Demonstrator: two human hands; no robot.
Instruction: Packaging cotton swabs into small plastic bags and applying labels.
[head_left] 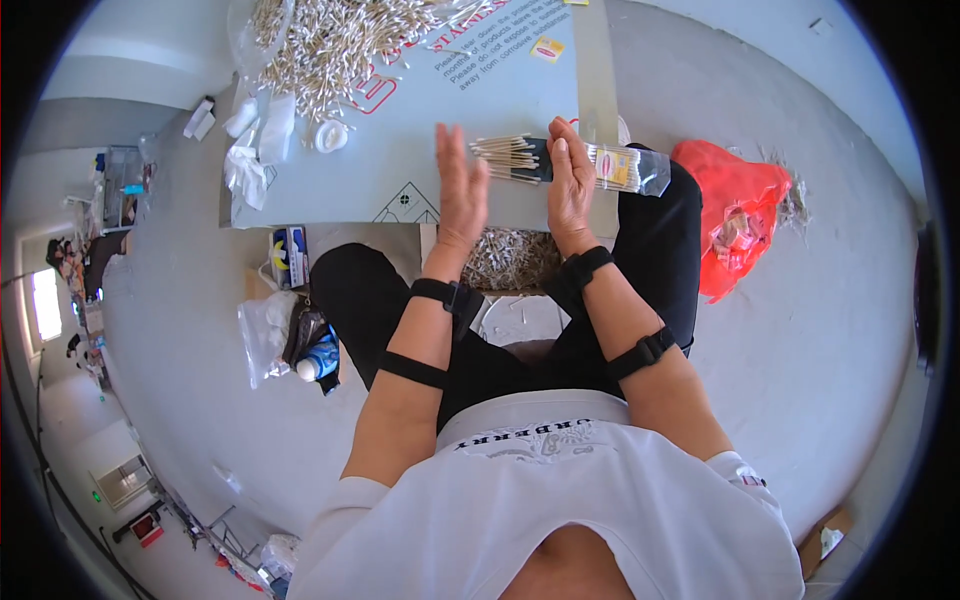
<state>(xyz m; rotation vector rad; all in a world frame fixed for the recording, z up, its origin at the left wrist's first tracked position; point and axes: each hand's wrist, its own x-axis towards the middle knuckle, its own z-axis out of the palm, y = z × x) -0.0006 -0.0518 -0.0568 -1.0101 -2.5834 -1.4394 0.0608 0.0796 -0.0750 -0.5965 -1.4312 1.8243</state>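
Observation:
My left hand (462, 195) is raised over the near edge of the board, fingers stretched out and slightly blurred, with nothing in it. Just right of it, loose cotton swabs (506, 153) lie side by side, their ends pointing left, with a dark strip at their right end. My right hand (571, 185) is closed around a clear bag of cotton swabs (617, 168) with a yellow label. The bag sticks out to the right of the hand, over my knee. My palm and fingers hide its middle.
A large heap of cotton swabs (325, 45) covers the far left of the grey board (400, 120). Near it are a white roll (331, 136) and crumpled white plastic (246, 172). Beneath the board sits a box of swabs (510, 260). A red bag (740, 215) stands at right.

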